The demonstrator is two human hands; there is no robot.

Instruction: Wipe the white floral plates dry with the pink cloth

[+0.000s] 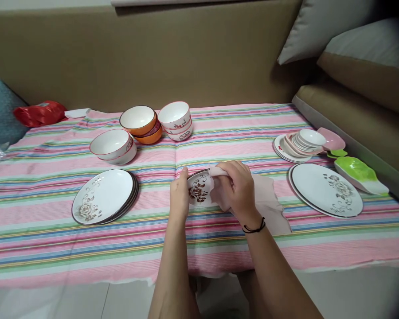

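A white plate (198, 191) with a brown flower print and dark rim is held up in front of me. My left hand (179, 195) grips its left edge, thumb on top. My right hand (237, 188) is closed on a pale pink cloth (269, 206) and presses it against the plate's right side; that side is hidden under cloth and fingers. The cloth's loose end trails onto the striped sheet. Left of my hands lies a stack of flowered plates (111, 190). To the right are large flowered plates (319, 184), stacked.
White bowls (109, 144), orange bowls (138, 119) and more white bowls (175, 113) stand in stacks behind. At right are small dishes (307, 139), a pink dish (332, 139) and a green dish (357, 170). A red bag (41, 113) lies at far left. Cushions (369, 57) lean at right.
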